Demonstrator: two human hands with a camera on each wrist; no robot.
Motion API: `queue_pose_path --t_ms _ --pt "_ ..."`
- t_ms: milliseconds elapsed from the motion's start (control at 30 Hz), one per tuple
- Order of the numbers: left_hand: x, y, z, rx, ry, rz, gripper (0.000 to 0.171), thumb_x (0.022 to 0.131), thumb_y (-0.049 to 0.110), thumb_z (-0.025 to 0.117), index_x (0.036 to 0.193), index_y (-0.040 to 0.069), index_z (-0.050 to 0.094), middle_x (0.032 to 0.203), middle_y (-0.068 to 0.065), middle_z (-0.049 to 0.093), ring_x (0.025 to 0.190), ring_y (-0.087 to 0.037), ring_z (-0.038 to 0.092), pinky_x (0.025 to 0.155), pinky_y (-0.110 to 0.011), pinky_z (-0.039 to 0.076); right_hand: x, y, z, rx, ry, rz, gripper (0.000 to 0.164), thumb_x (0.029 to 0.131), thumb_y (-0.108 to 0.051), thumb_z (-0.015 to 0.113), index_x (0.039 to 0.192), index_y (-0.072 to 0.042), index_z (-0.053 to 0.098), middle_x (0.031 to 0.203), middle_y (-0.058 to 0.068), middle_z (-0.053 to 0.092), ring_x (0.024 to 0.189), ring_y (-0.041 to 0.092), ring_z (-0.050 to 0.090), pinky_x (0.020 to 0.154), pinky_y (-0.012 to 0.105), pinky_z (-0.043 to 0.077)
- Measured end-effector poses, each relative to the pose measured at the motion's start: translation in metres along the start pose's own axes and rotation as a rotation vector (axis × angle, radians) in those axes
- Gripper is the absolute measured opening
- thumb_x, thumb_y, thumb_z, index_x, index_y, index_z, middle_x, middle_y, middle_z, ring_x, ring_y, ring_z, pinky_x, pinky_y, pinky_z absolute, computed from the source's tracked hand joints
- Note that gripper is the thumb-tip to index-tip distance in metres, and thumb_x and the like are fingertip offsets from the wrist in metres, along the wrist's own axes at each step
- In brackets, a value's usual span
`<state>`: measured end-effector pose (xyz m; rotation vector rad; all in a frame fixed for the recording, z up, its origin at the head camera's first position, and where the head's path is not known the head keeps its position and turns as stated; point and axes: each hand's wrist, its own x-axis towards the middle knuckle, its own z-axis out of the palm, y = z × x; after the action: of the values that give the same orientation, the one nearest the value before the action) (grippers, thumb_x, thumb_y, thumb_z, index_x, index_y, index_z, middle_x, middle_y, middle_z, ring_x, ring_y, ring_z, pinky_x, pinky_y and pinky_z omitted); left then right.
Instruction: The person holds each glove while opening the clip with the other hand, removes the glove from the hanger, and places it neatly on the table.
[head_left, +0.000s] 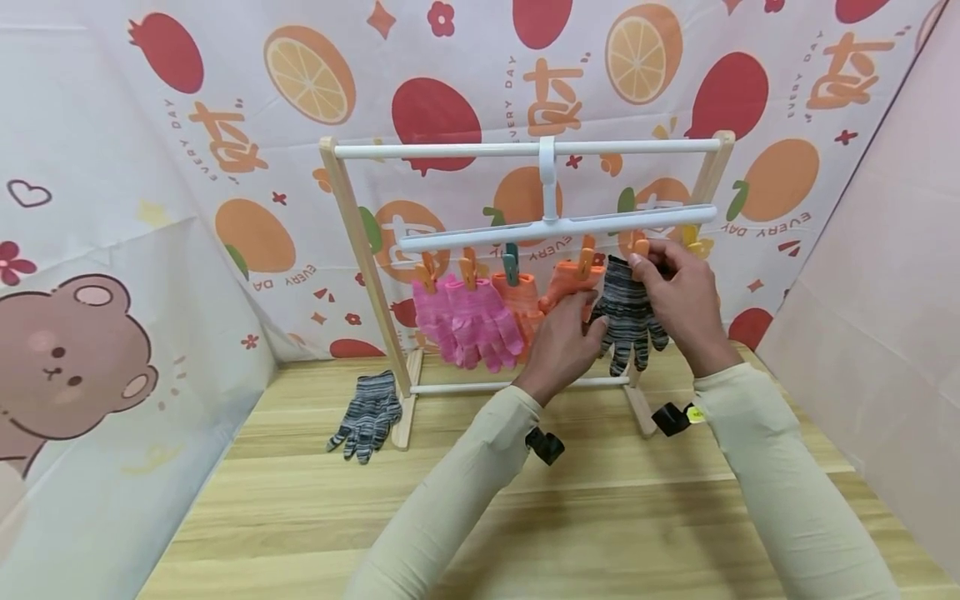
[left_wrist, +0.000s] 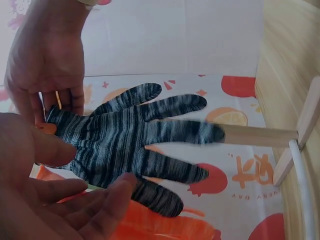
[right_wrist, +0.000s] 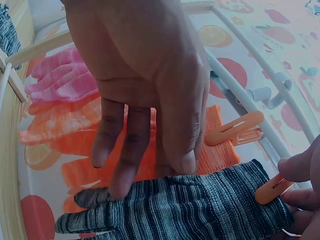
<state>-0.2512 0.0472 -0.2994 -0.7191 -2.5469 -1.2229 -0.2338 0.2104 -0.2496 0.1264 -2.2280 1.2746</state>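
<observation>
An orange clip (right_wrist: 272, 190) is pinched by the right hand (head_left: 682, 302) at the cuff of a striped glove (head_left: 626, 304), which is hung fingers-down below a white hanger (head_left: 480, 238). The left hand (head_left: 561, 343) is held with loosely extended fingers beside the glove; whether it is touched cannot be told. Farther left, orange gloves (head_left: 517, 293) and pink gloves (head_left: 472, 321) are clipped along the hanger. Another striped glove (head_left: 367, 417) is laid on the table (head_left: 300, 508), beside the rack's (head_left: 350, 225) left foot.
</observation>
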Motion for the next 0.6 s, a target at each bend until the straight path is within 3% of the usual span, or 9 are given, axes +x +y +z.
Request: queue_pose_path --t_ms 200,367,500,600 --pt "0.005 0.0 0.001 -0.157 0.031 -0.032 0.029 0.104 0.022 0.06 0.13 0.009 0.064 0.102 -0.003 0.067 0.078 -0.013 0.061 0.067 -0.026 0.052 0.002 0.0 -0.001 0.035 -0.028 0.011 0.042 0.103 -0.036 0.061 0.131 -0.004 0.064 0.107 0.011 0.062 0.093 0.019 0.052 0.078 0.028 0.043" --pt "0.007 0.001 0.002 -0.306 0.026 -0.07 0.024 0.104 0.022 0.062 0.123 0.008 0.066 0.096 -0.001 0.066 0.065 -0.012 0.064 0.059 -0.025 0.056 0.002 0.0 -0.002 0.118 -0.065 0.036 0.046 0.103 -0.035 0.061 0.138 -0.005 0.06 0.118 0.013 0.067 0.101 0.018 0.057 0.087 0.028 0.046" --pt "0.011 0.002 0.003 -0.328 0.042 -0.077 0.022 0.103 0.025 0.064 0.118 0.009 0.067 0.091 0.002 0.065 0.059 -0.014 0.063 0.055 -0.029 0.056 0.004 -0.002 -0.003 0.173 -0.1 0.063 0.051 0.105 -0.036 0.057 0.147 -0.008 0.053 0.132 0.015 0.065 0.118 0.018 0.057 0.101 0.038 0.045" --pt "0.014 0.002 0.004 -0.332 0.055 -0.094 0.019 0.102 0.028 0.065 0.111 0.011 0.068 0.086 0.002 0.065 0.055 -0.016 0.063 0.052 -0.031 0.054 0.005 -0.003 -0.003 0.215 -0.107 0.079 0.05 0.106 -0.035 0.056 0.147 -0.008 0.053 0.133 0.012 0.066 0.124 0.019 0.054 0.107 0.044 0.041"
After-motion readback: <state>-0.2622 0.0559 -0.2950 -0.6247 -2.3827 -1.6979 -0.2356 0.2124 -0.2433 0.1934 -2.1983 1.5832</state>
